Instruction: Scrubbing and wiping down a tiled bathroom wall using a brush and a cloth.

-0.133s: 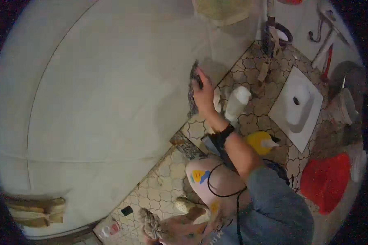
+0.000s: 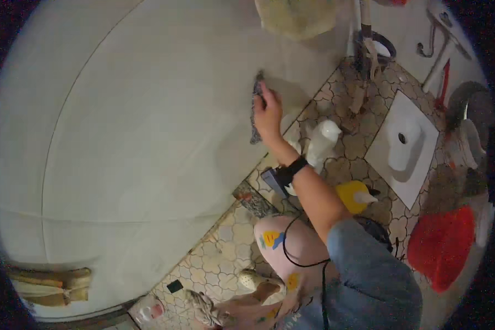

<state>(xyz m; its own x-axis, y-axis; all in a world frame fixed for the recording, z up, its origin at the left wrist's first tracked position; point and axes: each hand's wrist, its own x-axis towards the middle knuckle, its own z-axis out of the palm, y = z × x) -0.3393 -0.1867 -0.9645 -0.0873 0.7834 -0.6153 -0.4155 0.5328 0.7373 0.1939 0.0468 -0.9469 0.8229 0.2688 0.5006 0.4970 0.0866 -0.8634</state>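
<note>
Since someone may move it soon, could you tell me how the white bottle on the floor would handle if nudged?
The white bottle stands upright and tall on a narrow base, so it probably tips easily. It looks like plastic, likely light and not fragile. Its rounded body may roll once down.

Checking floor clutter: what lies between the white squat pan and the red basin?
In the head view, only bare patterned floor tiles lie between the squat pan and red basin.

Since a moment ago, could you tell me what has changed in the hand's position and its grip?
Nothing has visibly changed. The right hand presses the dark cloth against the pale wall at the same spot as before. The white bottle and yellow bottle on the patterned floor stayed put.
</note>
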